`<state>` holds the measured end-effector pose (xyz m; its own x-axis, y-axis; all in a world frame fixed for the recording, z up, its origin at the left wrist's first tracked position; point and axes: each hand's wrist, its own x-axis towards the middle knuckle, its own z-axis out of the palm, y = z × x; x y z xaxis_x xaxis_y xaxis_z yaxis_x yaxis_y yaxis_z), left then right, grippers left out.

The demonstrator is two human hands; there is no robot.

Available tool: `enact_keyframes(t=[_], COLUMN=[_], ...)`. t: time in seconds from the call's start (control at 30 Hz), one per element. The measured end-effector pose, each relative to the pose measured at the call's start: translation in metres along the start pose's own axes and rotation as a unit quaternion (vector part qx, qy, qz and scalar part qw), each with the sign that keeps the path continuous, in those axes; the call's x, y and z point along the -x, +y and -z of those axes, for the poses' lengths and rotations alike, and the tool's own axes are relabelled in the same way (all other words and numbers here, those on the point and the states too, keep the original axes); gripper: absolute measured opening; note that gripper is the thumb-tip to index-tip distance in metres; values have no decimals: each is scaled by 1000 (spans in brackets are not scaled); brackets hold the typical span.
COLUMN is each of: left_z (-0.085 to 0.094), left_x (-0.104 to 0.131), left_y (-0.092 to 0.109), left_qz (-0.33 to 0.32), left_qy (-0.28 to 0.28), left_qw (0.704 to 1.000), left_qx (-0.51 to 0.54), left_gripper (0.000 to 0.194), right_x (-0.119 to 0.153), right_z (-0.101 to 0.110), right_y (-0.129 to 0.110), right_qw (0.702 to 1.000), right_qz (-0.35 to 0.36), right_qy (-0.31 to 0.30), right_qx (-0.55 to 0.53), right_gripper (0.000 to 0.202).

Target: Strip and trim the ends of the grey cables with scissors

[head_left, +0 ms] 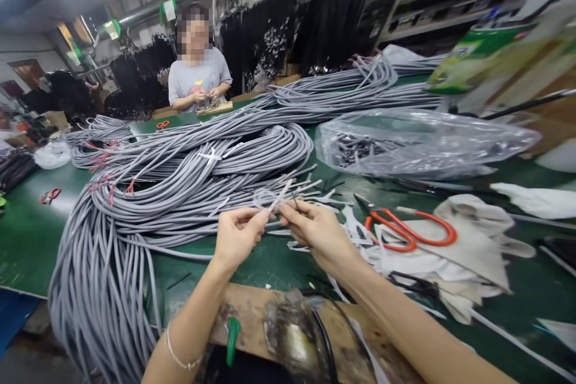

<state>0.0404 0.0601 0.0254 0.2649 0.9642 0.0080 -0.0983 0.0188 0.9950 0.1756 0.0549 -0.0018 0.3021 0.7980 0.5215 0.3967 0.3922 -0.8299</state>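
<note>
My left hand (pixel 240 235) is closed in a pinch on a thin whitish strip (pixel 283 192), whose end sticks up past the fingertips. Close beside it, my right hand (pixel 317 228) also has its fingers pinched together; what lies between them is too small and blurred to name. Just beyond both hands lie the stripped ends of a large bundle of grey cables (pixel 189 192), looped over the green table (pixel 198 279). Below my hands is a wooden board (pixel 247 300) carrying a worn metal fixture (pixel 297 336) and a green lever (pixel 232 341).
Orange-handled scissors (pixel 409 231) rest on crumpled whitish cloth (pixel 477 246) to the right. Behind them is a clear plastic bag (pixel 423 138) of small dark parts. Red-handled scissors (pixel 49 195) lie far left. A co-worker (pixel 200 72) works across the table.
</note>
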Motion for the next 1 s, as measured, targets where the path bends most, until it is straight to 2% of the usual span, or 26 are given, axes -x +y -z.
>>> enact_keyframes(t=[0.13, 0.23, 0.3, 0.37, 0.43, 0.5, 1.0], left_z=[3, 3, 2, 0, -3, -5, -10], left_x=[2, 3, 3, 6, 8, 11, 12], left_y=[6, 5, 2, -1, -4, -6, -15], left_qz=[-9, -62, -127, -191, -234, -263, -394], left_qy=[12, 74, 123, 149, 153, 152, 154], left_qw=[999, 995, 982, 961, 943, 928, 847], left_qx=[30, -8, -69, -131, -180, -214, -322], left_gripper=[47, 33, 18, 8, 8, 9, 14], right_x=[-11, -7, 3, 12, 18, 20, 20], right_z=[17, 24, 24, 22, 20, 20, 28], right_y=[14, 11, 3, -7, -14, -19, -25], right_qw=[999, 997, 988, 959, 921, 897, 834], right_qz=[-33, -22, 45, 166, 273, 327, 385], right_qy=[18, 31, 22, 38, 61, 72, 94], right_qx=[30, 73, 147, 228, 271, 287, 384], right_gripper=[52, 42, 31, 23, 17, 10, 7])
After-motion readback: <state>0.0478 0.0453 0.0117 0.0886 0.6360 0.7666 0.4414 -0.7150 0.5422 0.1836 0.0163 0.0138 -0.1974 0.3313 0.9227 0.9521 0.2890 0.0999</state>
